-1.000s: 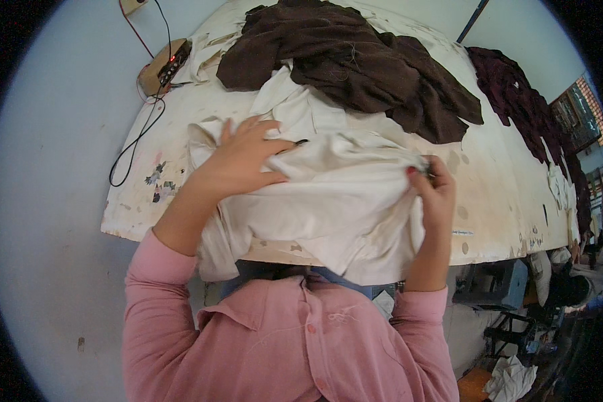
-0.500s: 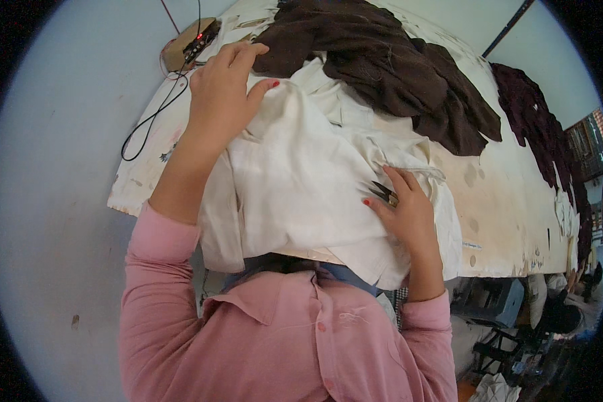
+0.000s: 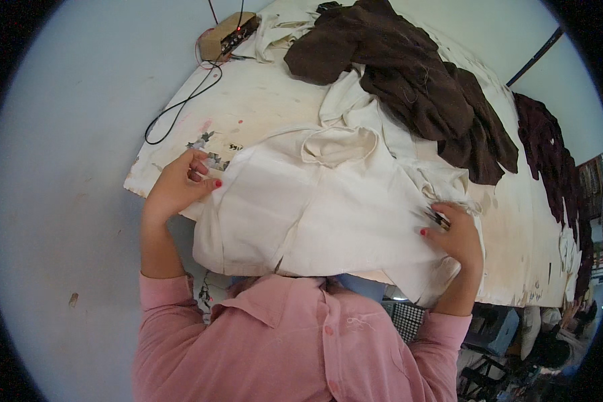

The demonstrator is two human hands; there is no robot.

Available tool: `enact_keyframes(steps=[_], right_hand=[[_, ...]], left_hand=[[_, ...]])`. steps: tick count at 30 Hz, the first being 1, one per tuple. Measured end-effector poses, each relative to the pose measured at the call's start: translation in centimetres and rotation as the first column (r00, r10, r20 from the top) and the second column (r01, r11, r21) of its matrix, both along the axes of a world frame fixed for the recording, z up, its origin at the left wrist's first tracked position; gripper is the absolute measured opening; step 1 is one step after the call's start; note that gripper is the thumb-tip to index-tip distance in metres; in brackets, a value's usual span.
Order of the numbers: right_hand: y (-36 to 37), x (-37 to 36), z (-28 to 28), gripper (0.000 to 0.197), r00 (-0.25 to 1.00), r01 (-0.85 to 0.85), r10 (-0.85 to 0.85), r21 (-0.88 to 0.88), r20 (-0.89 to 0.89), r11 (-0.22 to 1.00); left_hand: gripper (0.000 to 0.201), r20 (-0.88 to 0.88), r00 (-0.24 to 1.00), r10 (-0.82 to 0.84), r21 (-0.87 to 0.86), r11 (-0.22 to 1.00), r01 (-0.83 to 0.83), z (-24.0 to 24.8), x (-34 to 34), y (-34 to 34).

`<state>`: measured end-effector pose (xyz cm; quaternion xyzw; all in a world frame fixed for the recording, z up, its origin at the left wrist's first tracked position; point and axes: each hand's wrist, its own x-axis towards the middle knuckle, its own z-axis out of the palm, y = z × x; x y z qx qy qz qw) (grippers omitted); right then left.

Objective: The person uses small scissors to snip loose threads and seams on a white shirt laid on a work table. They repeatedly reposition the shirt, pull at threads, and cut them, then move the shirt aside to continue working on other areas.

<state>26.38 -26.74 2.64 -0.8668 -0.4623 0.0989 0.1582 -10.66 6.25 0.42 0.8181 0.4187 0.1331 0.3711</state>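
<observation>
A white collared shirt (image 3: 355, 208) is spread over the near part of the table, its collar (image 3: 325, 161) toward the far side and its lower edge close to my body. Beside the shirt's left edge is my left hand (image 3: 177, 187), thumb and fingers apart and slightly curled, with nothing visible between them. At the right side, my right hand (image 3: 462, 234) rests on the white cloth, closed around small dark thread snips (image 3: 440, 219). The snips' blades point up and left; their handle is partly hidden in the palm.
Dark brown garments (image 3: 409, 87) lie heaped across the far side of the table (image 3: 516, 248). A tan box with a red light (image 3: 228, 37) and a looped black cable sit at far left. Dark maroon cloth (image 3: 549, 147) hangs at the right edge; a wall runs along the left.
My left hand has come down and left, off the shirt's far part. The shirt now lies flatter with its collar showing. My right hand, still with the snips, appears farther right and lower.
</observation>
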Motion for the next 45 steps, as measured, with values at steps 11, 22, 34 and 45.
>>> enact_keyframes(steps=[11,22,34,45], right_hand=[[18.9,1.8,-2.5,0.036,0.993,-0.111,0.115,0.291,0.004,0.950],[16.7,-3.5,-5.2,0.046,0.835,-0.456,0.531,0.360,-0.145,0.814],[9.3,1.7,6.3,0.017,0.931,0.163,0.200,0.838,-0.305,0.520],[6.7,-4.7,3.1,0.022,0.960,-0.162,0.272,0.663,-0.066,0.731]], left_hand=[[0.029,0.031,0.981,-0.191,0.298,0.939,0.173,-2.5,6.2,-6.1],[0.016,0.607,0.795,-0.003,0.418,0.852,-0.315,2.1,4.4,-0.1],[0.025,0.276,0.961,0.028,0.684,0.697,-0.217,4.5,6.1,1.6],[0.086,0.223,0.838,-0.498,0.365,0.840,0.401,4.2,12.9,-7.4]])
